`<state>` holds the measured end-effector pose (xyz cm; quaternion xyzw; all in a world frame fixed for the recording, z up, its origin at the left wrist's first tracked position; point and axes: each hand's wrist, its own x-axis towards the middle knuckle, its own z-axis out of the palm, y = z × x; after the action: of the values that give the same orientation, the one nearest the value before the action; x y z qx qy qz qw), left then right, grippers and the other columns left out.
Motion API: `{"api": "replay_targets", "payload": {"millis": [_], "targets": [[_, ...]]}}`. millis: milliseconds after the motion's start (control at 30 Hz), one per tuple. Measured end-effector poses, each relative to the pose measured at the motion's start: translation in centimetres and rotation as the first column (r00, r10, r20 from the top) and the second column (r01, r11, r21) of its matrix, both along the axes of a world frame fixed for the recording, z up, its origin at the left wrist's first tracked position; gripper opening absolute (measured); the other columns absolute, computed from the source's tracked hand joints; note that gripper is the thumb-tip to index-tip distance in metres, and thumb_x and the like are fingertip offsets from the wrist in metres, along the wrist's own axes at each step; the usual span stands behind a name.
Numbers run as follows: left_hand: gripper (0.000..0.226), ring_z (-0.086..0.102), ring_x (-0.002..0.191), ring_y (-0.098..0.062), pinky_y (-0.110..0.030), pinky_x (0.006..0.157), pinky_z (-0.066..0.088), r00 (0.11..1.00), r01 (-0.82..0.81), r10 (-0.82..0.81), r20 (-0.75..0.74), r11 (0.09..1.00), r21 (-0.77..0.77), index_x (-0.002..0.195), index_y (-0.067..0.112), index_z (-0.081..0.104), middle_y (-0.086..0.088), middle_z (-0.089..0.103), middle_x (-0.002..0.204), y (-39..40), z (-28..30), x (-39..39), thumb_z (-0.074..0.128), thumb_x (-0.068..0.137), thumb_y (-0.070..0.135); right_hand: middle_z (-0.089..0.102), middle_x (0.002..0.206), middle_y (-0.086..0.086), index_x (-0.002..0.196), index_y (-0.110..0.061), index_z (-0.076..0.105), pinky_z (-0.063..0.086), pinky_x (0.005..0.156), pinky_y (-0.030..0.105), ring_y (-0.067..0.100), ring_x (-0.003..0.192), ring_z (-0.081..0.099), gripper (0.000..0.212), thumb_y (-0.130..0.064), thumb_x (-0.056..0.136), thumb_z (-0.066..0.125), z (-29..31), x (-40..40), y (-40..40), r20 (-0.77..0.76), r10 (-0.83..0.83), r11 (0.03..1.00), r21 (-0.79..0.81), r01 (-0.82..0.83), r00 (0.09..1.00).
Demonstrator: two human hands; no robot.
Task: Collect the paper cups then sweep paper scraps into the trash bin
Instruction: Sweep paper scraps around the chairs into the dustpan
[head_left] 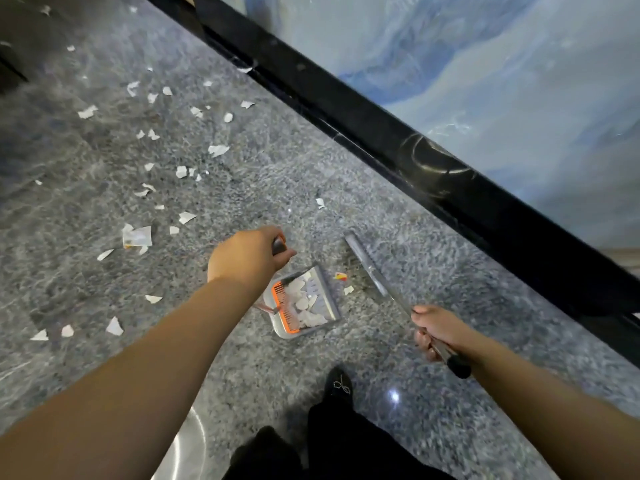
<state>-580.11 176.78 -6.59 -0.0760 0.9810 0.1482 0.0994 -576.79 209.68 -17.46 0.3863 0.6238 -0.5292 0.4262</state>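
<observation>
Left hand (247,256) near centre, fingers curled tight around the dark top of the dustpan handle (278,244), arm reaching in from the near left. Right hand (438,329) at the near right, closed around the broom handle (375,276), a silvery pole with a black end cap sticking out behind the fist and the shaft slanting away up and to the left; broom head not clearly seen.

Speckled grey stone floor (104,168) across most of the view, glossy, with a bright light reflection near the feet. Blue-white marbled wall panel (502,81) filling the far right, edged by a black skirting band (381,133) running diagonally from far left to near right.

Grey dustpan (301,301) resting on the floor between the two hands, just beyond the left wrist, with an orange comb strip along its left edge and a heap of white paper scraps (306,299) inside. More scraps scattered over the floor to the left and far left, well apart from the pan; two small pieces, one with red and yellow print (341,276), just right of the pan beside the broom shaft. Larger crumpled wrapper (137,236) on the left.

Black shoe (338,386) and dark trouser legs at the near edge. Curved shiny metal rim (188,445) at the near left, under the left forearm
</observation>
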Motion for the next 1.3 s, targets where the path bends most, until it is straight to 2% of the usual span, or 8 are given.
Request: {"api": "replay_targets", "payload": {"millis": [133,267,433,533,633,800,1033,1300], "targets": [[0.025,0.063,0.078,-0.027,-0.029,0.058,0.040,1.000,0.013,-0.012,0.013,1.000,-0.018,0.096,0.027,0.062,-0.001,0.067,0.086,1.7,-0.2,-2.7,0.062,0.089,0.051,0.043,0.040,0.000,0.108,-0.021,0.046,0.034,0.036,0.019,0.010,0.030,0.037,0.014,-0.016,0.103,0.035,-0.9,-1.5,1.2,-0.018,0.038,0.999,0.022,-0.037,0.999],[0.026,0.060,0.078,-0.026,-0.029,0.057,0.038,1.000,0.018,-0.017,0.011,0.999,-0.037,0.096,0.026,0.063,-0.002,0.067,0.088,2.3,-0.4,-4.8,0.063,0.089,0.051,0.045,0.041,0.001,0.116,-0.024,0.039,0.034,0.036,0.020,0.011,0.032,0.040,0.017,-0.015,0.102,0.037,-2.0,-2.5,0.8,-0.006,0.069,0.997,0.042,-0.069,0.998],[0.026,0.049,0.068,-0.023,-0.028,0.053,0.032,0.999,0.018,-0.021,-0.029,0.997,-0.074,0.092,0.026,0.061,0.000,0.060,0.077,2.6,-1.0,-6.0,0.063,0.088,0.052,0.041,0.041,0.002,0.102,-0.016,0.041,0.033,0.037,0.019,0.012,0.033,0.037,0.011,-0.012,0.101,0.031,-2.2,-2.6,-1.9,0.061,0.132,0.991,-0.037,-0.130,0.989],[0.027,0.047,0.064,-0.023,-0.025,0.046,0.027,0.999,0.029,-0.032,-0.029,0.995,-0.100,0.090,0.026,0.059,0.009,0.042,0.063,2.7,-1.2,-6.2,0.061,0.089,0.053,0.039,0.044,0.002,0.123,-0.012,0.040,0.030,0.038,0.021,0.012,0.035,0.035,0.025,-0.011,0.101,0.030,-1.9,-2.1,-3.4,0.116,0.157,0.985,-0.094,-0.146,0.981],[0.027,0.049,0.063,-0.023,-0.024,0.045,0.026,0.999,0.030,-0.032,-0.023,0.996,-0.090,0.090,0.027,0.058,0.011,0.040,0.062,2.3,-1.4,-6.4,0.061,0.089,0.054,0.038,0.047,0.001,0.143,-0.019,0.026,0.028,0.038,0.020,0.011,0.038,0.032,0.040,-0.015,0.103,0.032,-1.3,-2.1,-4.5,0.168,0.121,0.979,-0.184,-0.090,0.978],[0.027,0.048,0.059,-0.019,-0.022,0.045,0.028,0.999,0.030,-0.032,-0.037,0.998,-0.051,0.090,0.028,0.057,0.011,0.045,0.064,0.2,-1.4,-6.8,0.059,0.089,0.055,0.038,0.048,-0.003,0.134,-0.024,0.036,0.028,0.035,0.014,0.004,0.036,0.034,0.030,-0.022,0.105,0.030,0.2,-2.7,-5.3,0.229,0.039,0.962,-0.272,0.025,0.973],[0.025,0.054,0.067,-0.023,-0.028,0.051,0.035,0.998,-0.012,0.014,-0.067,0.999,0.033,0.095,0.027,0.060,0.003,0.061,0.075,-4.3,-0.4,-7.0,0.062,0.089,0.051,0.041,0.065,0.005,0.140,-0.017,0.035,0.030,0.036,0.016,0.007,0.035,0.036,0.037,-0.017,0.104,0.035,2.8,-4.4,-8.0,0.087,0.049,0.988,-0.152,-0.035,0.995],[0.020,0.052,0.067,-0.020,-0.025,0.050,0.030,0.987,-0.125,0.133,-0.088,0.988,0.096,0.088,0.033,0.060,0.005,0.059,0.073,-10.1,1.6,-10.1,0.063,0.087,0.053,0.040,0.066,0.005,0.124,-0.018,0.041,0.030,0.035,0.014,0.006,0.033,0.036,0.022,-0.014,0.104,0.033,5.1,-10.9,-12.1,-0.040,-0.037,0.995,-0.089,0.034,0.999]]}}
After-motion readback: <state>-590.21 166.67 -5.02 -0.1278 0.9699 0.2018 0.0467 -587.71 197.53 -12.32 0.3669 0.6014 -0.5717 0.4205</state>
